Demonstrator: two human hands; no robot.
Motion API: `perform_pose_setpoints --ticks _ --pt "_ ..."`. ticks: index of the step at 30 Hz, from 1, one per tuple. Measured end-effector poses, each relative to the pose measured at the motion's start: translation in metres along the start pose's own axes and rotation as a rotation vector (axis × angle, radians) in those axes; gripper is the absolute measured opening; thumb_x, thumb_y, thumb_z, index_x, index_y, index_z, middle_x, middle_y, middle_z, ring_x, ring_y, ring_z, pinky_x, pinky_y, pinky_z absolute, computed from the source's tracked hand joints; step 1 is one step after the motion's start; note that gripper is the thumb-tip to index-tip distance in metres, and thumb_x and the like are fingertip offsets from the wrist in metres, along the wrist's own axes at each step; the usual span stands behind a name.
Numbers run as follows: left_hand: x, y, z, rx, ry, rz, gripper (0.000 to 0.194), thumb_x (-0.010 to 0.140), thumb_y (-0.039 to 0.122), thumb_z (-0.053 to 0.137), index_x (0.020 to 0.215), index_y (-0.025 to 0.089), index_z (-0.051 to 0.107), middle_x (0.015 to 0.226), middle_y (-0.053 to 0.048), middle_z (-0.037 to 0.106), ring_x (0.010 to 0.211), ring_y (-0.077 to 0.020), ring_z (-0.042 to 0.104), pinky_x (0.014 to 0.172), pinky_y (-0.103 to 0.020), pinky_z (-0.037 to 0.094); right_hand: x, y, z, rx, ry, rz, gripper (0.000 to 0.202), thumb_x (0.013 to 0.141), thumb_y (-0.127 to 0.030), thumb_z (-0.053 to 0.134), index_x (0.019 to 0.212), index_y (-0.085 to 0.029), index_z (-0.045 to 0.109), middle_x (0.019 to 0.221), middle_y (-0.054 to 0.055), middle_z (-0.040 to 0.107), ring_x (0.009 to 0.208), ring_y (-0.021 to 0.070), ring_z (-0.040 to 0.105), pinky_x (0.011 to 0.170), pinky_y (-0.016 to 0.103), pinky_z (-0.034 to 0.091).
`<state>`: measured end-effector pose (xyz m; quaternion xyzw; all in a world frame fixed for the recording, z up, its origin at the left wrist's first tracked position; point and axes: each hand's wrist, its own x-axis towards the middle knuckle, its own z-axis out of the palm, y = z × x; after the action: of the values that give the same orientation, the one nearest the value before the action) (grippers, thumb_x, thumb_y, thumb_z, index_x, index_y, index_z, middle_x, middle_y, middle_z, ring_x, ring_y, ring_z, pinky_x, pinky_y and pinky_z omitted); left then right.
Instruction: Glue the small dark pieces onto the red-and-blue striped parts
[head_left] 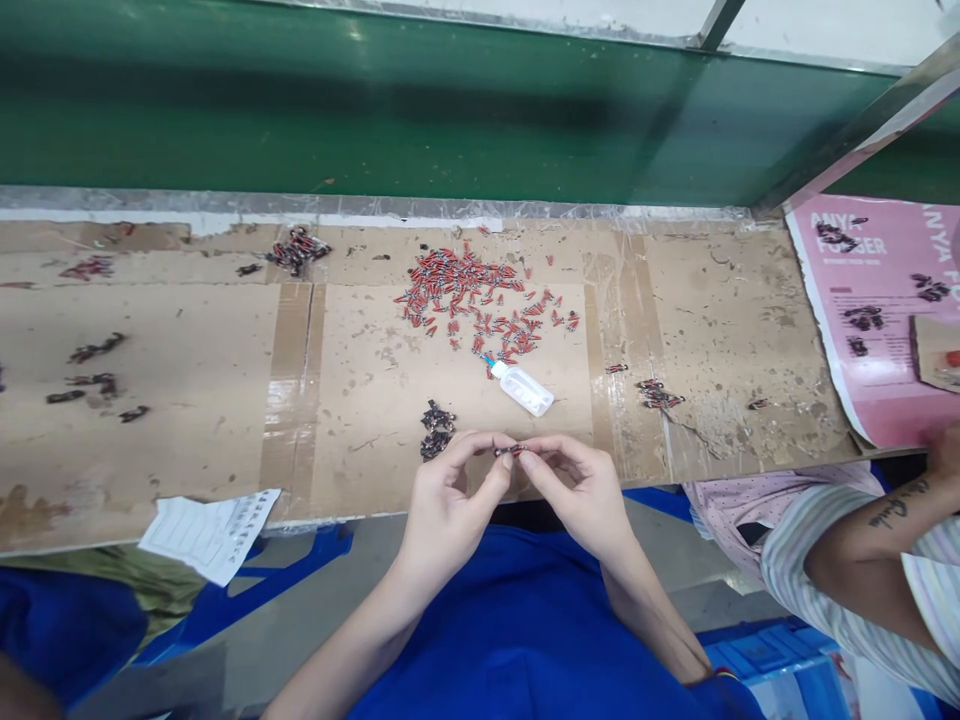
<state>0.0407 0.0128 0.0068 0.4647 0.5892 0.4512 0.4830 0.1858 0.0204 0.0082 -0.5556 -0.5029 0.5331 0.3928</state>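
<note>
Between my fingertips, over the near edge of the cardboard-covered bench point(375, 400), is a small dark and reddish part point(508, 451). My left hand point(457, 490) pinches its left end, and my right hand point(574, 485) pinches the right end. The part is too small to name its kind. Just beyond my left hand sits a little pile of black pieces point(436, 430). A clear squeeze bottle point(526, 390) with a blue tip lies on its side past my hands. Behind it spreads a heap of small red pieces with shiny ends point(461, 285).
Dark and red parts lie in clusters at the back left point(298, 250), far left point(97, 348) and right point(660, 394). A pink sheet point(847, 380) covers the right end. A paper slip point(214, 535) overhangs the front edge. Co-workers sit on both sides; a green panel point(375, 110) stands behind.
</note>
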Motion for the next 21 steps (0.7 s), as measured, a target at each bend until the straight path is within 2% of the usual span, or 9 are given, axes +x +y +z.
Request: perform_pose_setpoints --ticks 8,14,16,18,20,21 --pt "-0.004 -0.005 0.007 0.048 -0.003 0.058 0.012 0.082 0.028 0.063 0.084 0.019 0.071 0.082 -0.004 0.072 0.08 -0.0178 0.066 0.076 -0.029 0.053 -0.004 0.0 0.002 -0.155 0.09 -0.094 0.01 0.081 -0.024 0.063 0.077 -0.02 0.071 0.074 0.002 0.076 0.064 0.0149 0.069 0.063 0.025 0.058" --pt "-0.001 -0.013 0.015 0.187 -0.034 0.235 0.008 0.086 0.024 0.06 0.084 0.021 0.068 0.081 -0.003 0.07 0.082 -0.0179 0.065 0.076 -0.03 0.053 -0.008 0.007 -0.003 -0.144 0.095 -0.031 0.012 0.083 -0.029 0.064 0.08 -0.02 0.072 0.077 0.003 0.077 0.067 0.0167 0.071 0.066 0.028 0.059" --pt "0.0 -0.012 0.016 0.265 -0.089 0.314 0.012 0.087 0.023 0.059 0.096 0.021 0.067 0.089 -0.004 0.072 0.09 -0.0191 0.066 0.081 -0.032 0.054 -0.008 0.011 -0.01 -0.119 0.112 0.002 0.015 0.082 -0.033 0.066 0.08 -0.02 0.073 0.076 0.004 0.077 0.066 0.0173 0.07 0.065 0.028 0.058" --pt "0.0 -0.009 0.014 0.339 -0.114 0.388 0.025 0.088 0.022 0.06 0.113 0.021 0.063 0.103 -0.006 0.072 0.101 -0.0206 0.065 0.089 -0.035 0.052 -0.006 0.018 -0.023 -0.122 0.179 0.027 0.02 0.081 -0.039 0.068 0.081 -0.02 0.073 0.076 0.004 0.076 0.066 0.0183 0.07 0.064 0.029 0.058" --pt "0.002 -0.009 0.006 0.431 -0.074 0.44 0.031 0.09 0.023 0.06 0.121 0.02 0.059 0.11 -0.008 0.071 0.107 -0.0221 0.062 0.094 -0.037 0.049 -0.002 0.025 -0.043 -0.196 0.317 0.043 0.026 0.081 -0.045 0.068 0.084 -0.019 0.073 0.079 0.006 0.076 0.069 0.0202 0.069 0.066 0.033 0.057" --pt "0.004 -0.011 -0.001 0.488 -0.034 0.456 0.027 0.091 0.023 0.058 0.118 0.02 0.061 0.111 -0.008 0.071 0.107 -0.0227 0.062 0.094 -0.038 0.048 0.001 0.029 -0.053 -0.266 0.396 0.053 0.029 0.082 -0.046 0.067 0.087 -0.019 0.073 0.081 0.008 0.075 0.072 0.0216 0.069 0.069 0.036 0.057"
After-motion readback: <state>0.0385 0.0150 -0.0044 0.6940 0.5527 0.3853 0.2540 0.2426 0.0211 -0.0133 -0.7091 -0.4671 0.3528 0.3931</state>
